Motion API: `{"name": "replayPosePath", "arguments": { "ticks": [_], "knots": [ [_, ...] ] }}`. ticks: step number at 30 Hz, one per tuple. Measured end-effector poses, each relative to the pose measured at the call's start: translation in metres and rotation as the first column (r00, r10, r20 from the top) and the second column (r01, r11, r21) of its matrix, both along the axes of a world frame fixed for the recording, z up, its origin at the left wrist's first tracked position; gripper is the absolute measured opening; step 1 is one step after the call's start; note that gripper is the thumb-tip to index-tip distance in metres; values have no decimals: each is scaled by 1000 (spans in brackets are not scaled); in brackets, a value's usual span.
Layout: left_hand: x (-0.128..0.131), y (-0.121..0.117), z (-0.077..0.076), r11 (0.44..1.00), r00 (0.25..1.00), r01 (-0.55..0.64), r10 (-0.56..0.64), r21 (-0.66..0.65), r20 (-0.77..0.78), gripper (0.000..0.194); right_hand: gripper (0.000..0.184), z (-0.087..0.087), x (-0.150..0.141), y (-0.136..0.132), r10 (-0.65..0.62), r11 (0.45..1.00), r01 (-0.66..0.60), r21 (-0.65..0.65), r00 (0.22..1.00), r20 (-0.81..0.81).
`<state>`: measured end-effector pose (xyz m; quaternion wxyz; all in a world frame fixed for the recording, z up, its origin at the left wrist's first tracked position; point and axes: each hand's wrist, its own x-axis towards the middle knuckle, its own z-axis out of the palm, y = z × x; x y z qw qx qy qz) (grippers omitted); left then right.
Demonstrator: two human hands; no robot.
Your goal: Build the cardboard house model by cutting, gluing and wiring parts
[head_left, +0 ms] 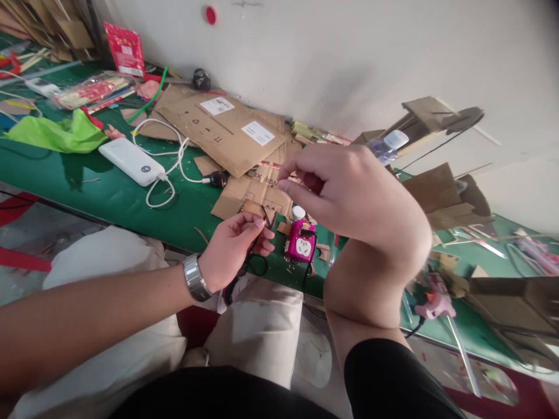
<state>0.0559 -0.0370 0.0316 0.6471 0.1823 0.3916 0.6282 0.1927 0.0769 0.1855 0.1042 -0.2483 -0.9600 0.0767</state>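
Note:
My left hand, with a metal watch at the wrist, pinches a thin black cord between thumb and fingers. The cord hangs in a loop below that hand. Raised higher and to the right, my right hand has its thumb and fingertips pressed together; whatever lies between them is too small to make out. Below it on the green table stands a magenta power socket block with a black plug in it. A white round cap shows just behind the block.
Flattened cardboard lies across the table's back. Left of it are a white power bank with a cable and a bright green cloth. A pink glue gun and cardboard constructions are at the right. A wall rises behind.

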Motion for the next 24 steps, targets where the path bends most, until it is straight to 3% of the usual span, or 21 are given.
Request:
{"name": "replayPosePath", "arguments": {
  "ticks": [3,6,13,24],
  "knots": [
    [1,2,2,1000,1000,5,-5,-14,24,40,21,0,-1,2,-67,996,72,60,995,-69],
    [1,4,3,1000,998,-9,10,-26,54,34,24,-1,-1,7,-119,992,121,33,992,-48],
    [1,8,8,997,988,-17,29,-79,153,16,29,-13,-4,27,-38,996,47,-74,993,109],
    [1,6,9,997,989,-47,56,-66,140,20,23,-4,-1,24,43,991,-25,-128,989,141]
  ]
}}
